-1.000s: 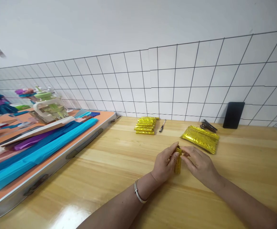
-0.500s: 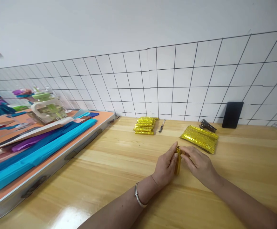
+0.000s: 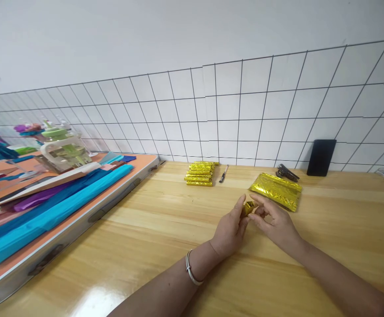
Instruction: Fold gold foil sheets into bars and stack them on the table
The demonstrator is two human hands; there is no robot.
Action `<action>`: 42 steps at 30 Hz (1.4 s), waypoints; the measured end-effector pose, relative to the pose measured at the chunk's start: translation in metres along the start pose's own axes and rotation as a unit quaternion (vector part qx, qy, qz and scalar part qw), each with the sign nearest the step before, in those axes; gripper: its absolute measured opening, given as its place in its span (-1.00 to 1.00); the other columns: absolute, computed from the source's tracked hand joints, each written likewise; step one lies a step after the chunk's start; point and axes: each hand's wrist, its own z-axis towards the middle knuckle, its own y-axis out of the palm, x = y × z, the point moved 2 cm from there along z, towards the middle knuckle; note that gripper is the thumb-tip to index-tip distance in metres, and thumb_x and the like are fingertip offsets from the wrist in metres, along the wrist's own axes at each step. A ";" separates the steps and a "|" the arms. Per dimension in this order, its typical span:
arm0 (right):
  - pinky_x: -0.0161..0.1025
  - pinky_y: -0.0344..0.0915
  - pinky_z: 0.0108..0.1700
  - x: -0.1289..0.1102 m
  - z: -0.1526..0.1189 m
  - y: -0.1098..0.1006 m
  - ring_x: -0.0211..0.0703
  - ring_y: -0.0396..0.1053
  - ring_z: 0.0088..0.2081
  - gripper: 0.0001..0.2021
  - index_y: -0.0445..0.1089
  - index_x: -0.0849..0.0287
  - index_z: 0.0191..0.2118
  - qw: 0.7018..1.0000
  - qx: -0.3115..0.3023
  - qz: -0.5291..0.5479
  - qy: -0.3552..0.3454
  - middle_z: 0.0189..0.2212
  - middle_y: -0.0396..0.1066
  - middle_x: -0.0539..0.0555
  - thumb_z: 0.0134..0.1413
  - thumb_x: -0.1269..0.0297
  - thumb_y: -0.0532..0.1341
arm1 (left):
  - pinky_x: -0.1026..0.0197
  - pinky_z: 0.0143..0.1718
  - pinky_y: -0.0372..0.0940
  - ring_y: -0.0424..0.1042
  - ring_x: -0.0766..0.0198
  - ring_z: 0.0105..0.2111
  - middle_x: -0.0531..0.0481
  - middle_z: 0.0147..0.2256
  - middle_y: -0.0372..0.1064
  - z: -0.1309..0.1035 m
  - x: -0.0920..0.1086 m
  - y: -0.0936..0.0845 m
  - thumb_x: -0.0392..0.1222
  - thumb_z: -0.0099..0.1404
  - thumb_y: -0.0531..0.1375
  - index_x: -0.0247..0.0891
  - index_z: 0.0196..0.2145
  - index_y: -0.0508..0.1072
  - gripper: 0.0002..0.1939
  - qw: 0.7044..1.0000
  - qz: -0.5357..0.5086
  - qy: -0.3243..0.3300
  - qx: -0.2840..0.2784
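Note:
Between my two hands is a small piece of folded gold foil paper [image 3: 249, 207], its end turned up toward me and showing an opening. My left hand [image 3: 230, 229] is closed round its left side, thumb on top. With thumb and fingertips, my right hand [image 3: 276, 222] pinches the foil's right edge. Much of the piece is hidden by the fingers. Just behind my right hand lies a flat stack of gold foil sheets [image 3: 274, 189]. Farther left, a pile of rolled gold foil strips [image 3: 199, 175] rests on the wooden table [image 3: 152, 237].
A pen [image 3: 224, 173] lies right of the rolls. A black stapler [image 3: 287, 172] sits behind the foil stack, and a black phone [image 3: 322, 157] leans against the tiled wall. On the left, an orange-topped board [image 3: 145, 164] carries blue crepe paper [image 3: 60, 211] and a clear jug [image 3: 68, 152].
The gold foil piece has tilted from lengthwise to end-on, so its open end now faces me. My right fingers have shifted slightly around it.

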 end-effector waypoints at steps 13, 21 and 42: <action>-0.23 0.35 -0.27 -0.011 0.004 -0.007 -0.20 0.34 -0.29 -0.75 0.35 0.06 -0.09 0.998 -0.024 0.005 -0.051 -0.19 0.37 0.06 0.06 0.33 0.16 | 0.08 -0.05 0.23 0.33 0.15 -0.11 -0.14 -0.08 0.35 0.005 -0.005 -0.004 -0.29 0.26 0.05 -0.22 0.23 -0.02 -0.40 0.999 0.027 0.024 -0.012; -0.26 0.33 -0.41 0.010 0.012 -0.013 -0.24 0.31 -0.46 -0.62 0.36 0.18 -0.08 0.975 0.000 0.180 0.133 -0.47 0.35 0.00 -0.01 0.10 0.22 | 0.18 -0.09 0.27 0.37 0.25 -0.18 -0.06 -0.17 0.41 0.010 -0.016 0.000 -0.21 0.20 0.18 -0.28 -0.09 0.38 -0.69 0.967 -0.231 -0.103 -0.004; -0.25 0.29 -0.39 0.064 0.006 0.004 -0.20 0.33 -0.41 -0.66 0.38 0.18 -0.12 0.989 -0.104 0.060 0.082 -0.36 0.41 0.04 0.05 0.09 0.16 | 0.29 -0.34 0.30 0.36 0.36 -0.40 -0.03 -0.30 0.40 0.013 -0.023 -0.012 -0.12 0.09 0.28 -0.30 -0.23 0.42 -0.70 0.964 -0.194 -0.116 0.142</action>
